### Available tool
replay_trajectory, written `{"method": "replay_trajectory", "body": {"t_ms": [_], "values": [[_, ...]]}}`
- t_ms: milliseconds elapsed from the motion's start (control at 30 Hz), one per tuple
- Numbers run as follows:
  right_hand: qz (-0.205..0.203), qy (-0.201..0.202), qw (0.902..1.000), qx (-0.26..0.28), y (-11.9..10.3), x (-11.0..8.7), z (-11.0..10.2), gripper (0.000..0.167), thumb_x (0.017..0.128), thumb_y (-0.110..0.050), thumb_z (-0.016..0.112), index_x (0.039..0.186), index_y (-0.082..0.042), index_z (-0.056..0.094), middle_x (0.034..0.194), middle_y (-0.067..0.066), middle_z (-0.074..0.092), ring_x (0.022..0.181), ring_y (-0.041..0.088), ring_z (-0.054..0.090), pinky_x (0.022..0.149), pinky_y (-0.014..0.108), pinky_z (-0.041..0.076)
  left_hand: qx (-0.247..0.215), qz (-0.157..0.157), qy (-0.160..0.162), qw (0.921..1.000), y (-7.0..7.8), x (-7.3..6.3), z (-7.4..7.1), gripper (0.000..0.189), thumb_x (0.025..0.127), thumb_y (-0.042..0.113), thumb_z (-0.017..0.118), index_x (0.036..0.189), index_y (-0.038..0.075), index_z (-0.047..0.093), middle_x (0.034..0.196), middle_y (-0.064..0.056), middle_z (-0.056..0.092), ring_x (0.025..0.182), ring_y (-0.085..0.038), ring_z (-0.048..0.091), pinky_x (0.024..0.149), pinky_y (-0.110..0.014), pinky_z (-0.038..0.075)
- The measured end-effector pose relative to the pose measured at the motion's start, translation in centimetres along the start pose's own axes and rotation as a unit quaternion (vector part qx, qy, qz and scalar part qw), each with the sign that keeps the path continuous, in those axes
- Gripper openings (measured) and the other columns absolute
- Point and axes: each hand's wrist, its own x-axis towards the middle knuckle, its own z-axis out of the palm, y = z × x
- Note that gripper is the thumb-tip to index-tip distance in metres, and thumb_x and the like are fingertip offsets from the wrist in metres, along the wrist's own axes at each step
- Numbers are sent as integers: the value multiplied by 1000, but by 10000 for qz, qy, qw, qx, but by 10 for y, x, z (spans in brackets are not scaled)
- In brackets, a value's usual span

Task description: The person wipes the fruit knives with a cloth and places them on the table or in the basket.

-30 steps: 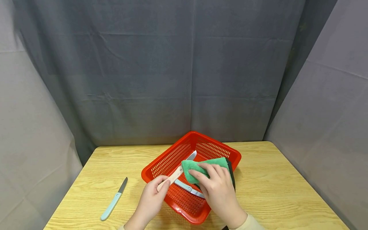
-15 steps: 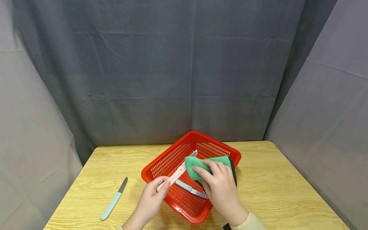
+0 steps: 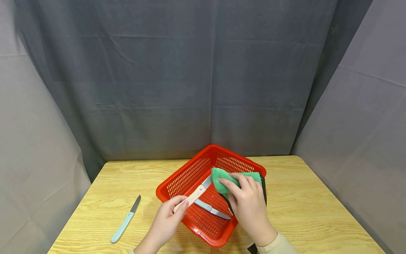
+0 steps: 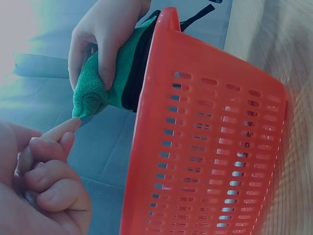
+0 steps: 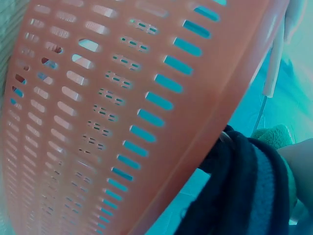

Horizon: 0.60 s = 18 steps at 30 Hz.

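My left hand [image 3: 167,217] grips the pale wooden handle of a knife [image 3: 196,194], held over the red basket [image 3: 182,174] with its blade pointing up and right. In my right hand [image 3: 248,204] is a folded green cloth [image 3: 222,178] with dark edging, wrapped over the far end of that blade, so the tip is hidden. The left wrist view shows the cloth [image 4: 90,95] meeting the knife close to the handle's end from that angle. Below, a knife with a light blue handle [image 3: 203,205] lies inside the basket.
Another light blue-handled knife [image 3: 123,225] lies on the wooden table [image 3: 304,204] left of the basket. Grey curtains [image 3: 158,88] hang behind the table, and paler cloth walls [image 3: 364,116] flank it.
My right hand has slid the cloth up and right along the blade, away from the handle, baring more metal near the handle. My left hand has stayed nearly still.
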Motion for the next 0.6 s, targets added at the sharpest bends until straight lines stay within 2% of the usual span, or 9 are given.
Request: {"method": "replay_trajectory", "body": {"t_ms": [167,400,600], "values": [[111,58,9999,-42,2,0,0,49,78,-3,85,119,-27,75,120,10,68,102,32,61,83,50,46,7,1,37,10000,-1,0,1,20,104,13,58,109,-3,69,65,6,46,52,1,35,48,-16,29],[-155,569,9982,109,-1,0,-3,54,72,3,85,118,-25,76,118,11,70,95,33,61,77,49,45,224,-199,496,9983,1,0,3,12,102,11,62,102,5,72,65,4,46,53,-1,37,50,-19,33],[-388,479,9978,236,-12,-2,-7,60,68,0,90,119,-26,75,121,9,69,100,30,62,80,49,47,279,-204,615,9975,3,1,5,11,101,10,62,100,6,73,65,4,45,55,-2,38,52,-21,34]]}}
